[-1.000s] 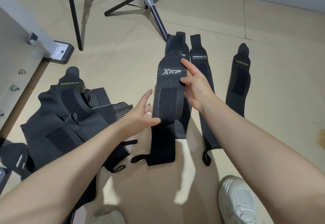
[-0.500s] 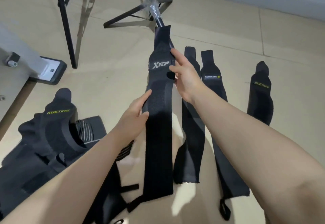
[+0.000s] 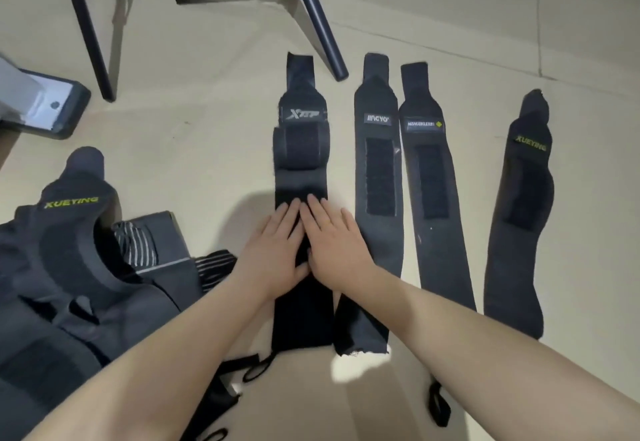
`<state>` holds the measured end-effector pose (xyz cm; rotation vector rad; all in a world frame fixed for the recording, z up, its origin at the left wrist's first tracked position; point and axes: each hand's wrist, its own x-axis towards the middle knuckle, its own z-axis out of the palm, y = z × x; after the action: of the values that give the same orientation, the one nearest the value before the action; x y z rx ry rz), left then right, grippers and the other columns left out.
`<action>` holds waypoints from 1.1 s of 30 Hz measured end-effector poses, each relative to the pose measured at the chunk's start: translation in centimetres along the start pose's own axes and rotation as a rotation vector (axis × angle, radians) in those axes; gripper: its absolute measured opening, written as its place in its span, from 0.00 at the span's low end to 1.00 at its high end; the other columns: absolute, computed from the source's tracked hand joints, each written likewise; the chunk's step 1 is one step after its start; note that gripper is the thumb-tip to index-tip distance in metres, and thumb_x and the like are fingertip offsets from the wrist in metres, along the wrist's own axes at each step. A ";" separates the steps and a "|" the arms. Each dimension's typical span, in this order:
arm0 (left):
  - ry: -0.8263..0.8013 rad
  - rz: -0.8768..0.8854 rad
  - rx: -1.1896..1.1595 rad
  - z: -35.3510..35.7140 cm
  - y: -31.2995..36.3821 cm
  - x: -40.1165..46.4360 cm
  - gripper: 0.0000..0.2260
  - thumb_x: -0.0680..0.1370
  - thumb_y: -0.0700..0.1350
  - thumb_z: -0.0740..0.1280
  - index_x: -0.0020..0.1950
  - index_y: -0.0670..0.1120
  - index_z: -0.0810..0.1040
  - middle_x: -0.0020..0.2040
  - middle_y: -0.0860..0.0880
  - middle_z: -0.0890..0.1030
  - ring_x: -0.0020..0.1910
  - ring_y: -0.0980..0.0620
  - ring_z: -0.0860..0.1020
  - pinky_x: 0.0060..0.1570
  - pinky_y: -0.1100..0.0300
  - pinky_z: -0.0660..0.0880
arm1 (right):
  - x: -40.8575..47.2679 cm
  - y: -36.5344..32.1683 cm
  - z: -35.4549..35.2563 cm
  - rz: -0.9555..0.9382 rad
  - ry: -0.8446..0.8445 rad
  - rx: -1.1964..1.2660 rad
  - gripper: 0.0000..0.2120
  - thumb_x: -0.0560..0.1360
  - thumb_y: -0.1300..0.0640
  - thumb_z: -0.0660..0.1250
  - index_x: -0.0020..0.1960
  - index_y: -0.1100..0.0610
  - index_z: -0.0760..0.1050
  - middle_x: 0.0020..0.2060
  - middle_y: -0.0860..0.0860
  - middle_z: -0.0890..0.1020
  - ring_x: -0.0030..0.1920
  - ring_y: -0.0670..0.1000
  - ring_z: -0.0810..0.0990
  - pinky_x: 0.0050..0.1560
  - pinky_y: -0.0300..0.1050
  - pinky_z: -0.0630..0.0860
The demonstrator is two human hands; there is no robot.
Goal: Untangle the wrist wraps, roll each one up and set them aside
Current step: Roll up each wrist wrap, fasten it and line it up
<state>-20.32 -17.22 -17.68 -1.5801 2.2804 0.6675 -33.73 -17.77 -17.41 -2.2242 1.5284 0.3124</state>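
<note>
Beige floor tiles carry four wraps laid out straight in a row, with a tangled pile (image 3: pixel 79 267) at left. Both hands, left (image 3: pixel 277 250) and right (image 3: pixel 334 243), press flat with straight fingers on the leftmost wrap (image 3: pixel 301 150), gripping nothing. Flattening looks like the step in hand; rolling comes next, probably starting from one end with a tight first turn.

wrist wraps (image 3: pixel 301 170): matt black cloth | floor (image 3: pixel 207 150): smooth beige tile
</note>
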 end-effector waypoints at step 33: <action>0.468 -0.540 -0.080 0.6 -14.4 -20.6 0.33 0.66 0.38 0.76 0.68 0.33 0.68 0.73 0.30 0.58 0.71 0.30 0.59 0.67 0.39 0.61 | -1.0 -19.5 -3.3 -0.069 -0.149 0.545 0.12 0.79 0.61 0.56 0.61 0.61 0.70 0.58 0.57 0.75 0.55 0.57 0.75 0.55 0.50 0.72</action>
<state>0.48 -4.60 -11.28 -2.4626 1.9548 0.2662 -16.15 -12.51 -9.95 -1.7759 1.2671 0.0283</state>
